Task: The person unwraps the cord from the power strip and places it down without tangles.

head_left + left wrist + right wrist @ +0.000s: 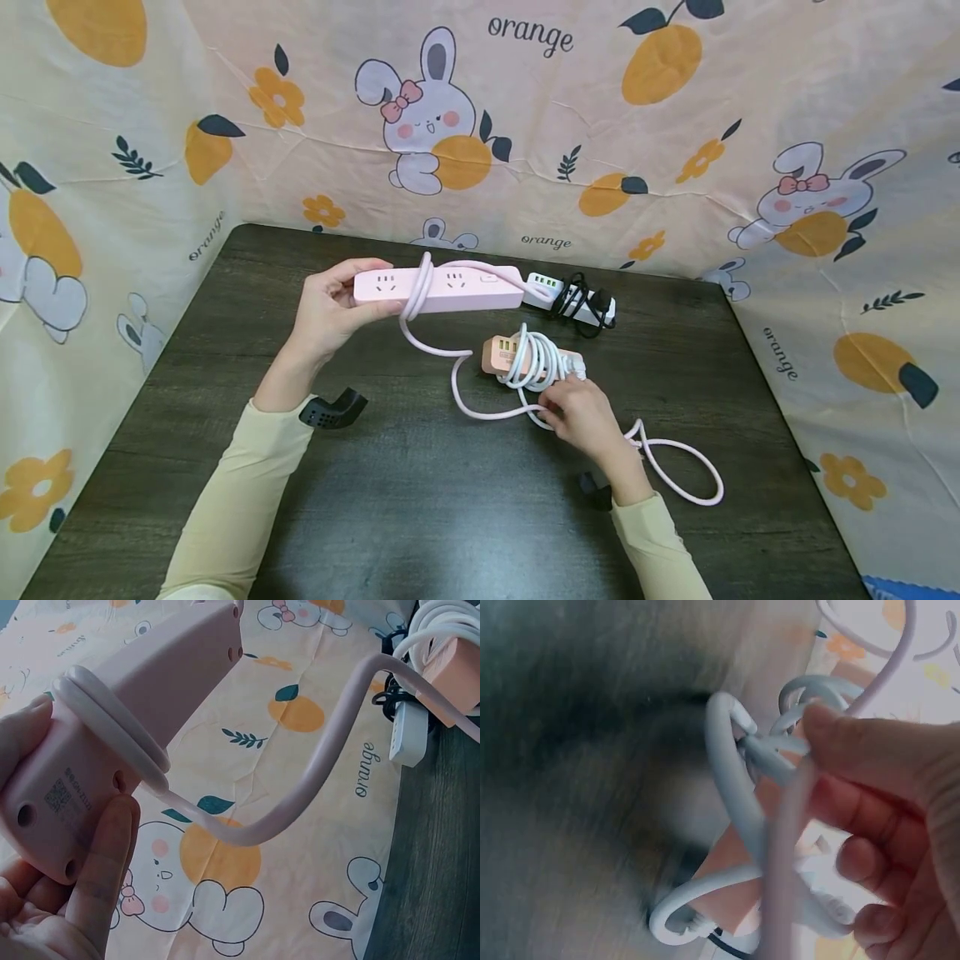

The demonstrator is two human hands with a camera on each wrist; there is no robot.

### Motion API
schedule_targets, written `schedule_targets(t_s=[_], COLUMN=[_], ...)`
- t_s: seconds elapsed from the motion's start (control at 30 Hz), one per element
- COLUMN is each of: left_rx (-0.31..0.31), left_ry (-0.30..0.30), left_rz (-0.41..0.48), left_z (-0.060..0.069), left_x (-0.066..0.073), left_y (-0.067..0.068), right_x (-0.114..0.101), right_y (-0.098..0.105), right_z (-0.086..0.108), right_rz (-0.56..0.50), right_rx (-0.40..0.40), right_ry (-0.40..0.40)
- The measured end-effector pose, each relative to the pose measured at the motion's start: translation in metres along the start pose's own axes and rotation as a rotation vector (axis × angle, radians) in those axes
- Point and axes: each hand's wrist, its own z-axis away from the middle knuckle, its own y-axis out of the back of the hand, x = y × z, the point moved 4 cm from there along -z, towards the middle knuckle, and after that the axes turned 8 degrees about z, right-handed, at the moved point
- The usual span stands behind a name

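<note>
A pink power strip (480,287) is held up by my left hand (330,304), which grips its left end between thumb and fingers. Loops of its pink cord (420,287) wrap around the strip near that end. In the left wrist view the underside of the strip (161,675) shows, with screw holes and a printed code. My right hand (581,417) pinches the pink cord between thumb and fingertips, as the right wrist view also shows at the cord (784,862). The rest of the cord (690,471) trails in a loop on the table to the right.
Just beyond my right hand lies an orange power strip (495,354) wrapped in a coiled white cord (536,362). Behind it is a white power strip (543,283) with a black cord (581,300) around it. A printed cloth (570,142) hangs behind the dark table (420,500).
</note>
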Motion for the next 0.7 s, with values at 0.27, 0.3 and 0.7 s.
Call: schedule_targets(t_s=[0.27,0.3,0.7], left_rx=[-0.007,-0.006,-0.012], left_ry=[0.001,0.002,0.005], left_rz=[0.01,0.012,0.004], left_z=[-0.001,-0.001,0.0], left_x=[0.0,0.0,0.001], left_y=[0.0,0.0,-0.002], right_x=[-0.009,-0.009,-0.02], right_y=[-0.002,-0.002,0.017], right_z=[0.002,0.002,-0.03], right_rz=[0.042,0.041,-0.246], right_rx=[-0.099,-0.115,-0.173], right_ry=[-0.025,-0.035,-0.134])
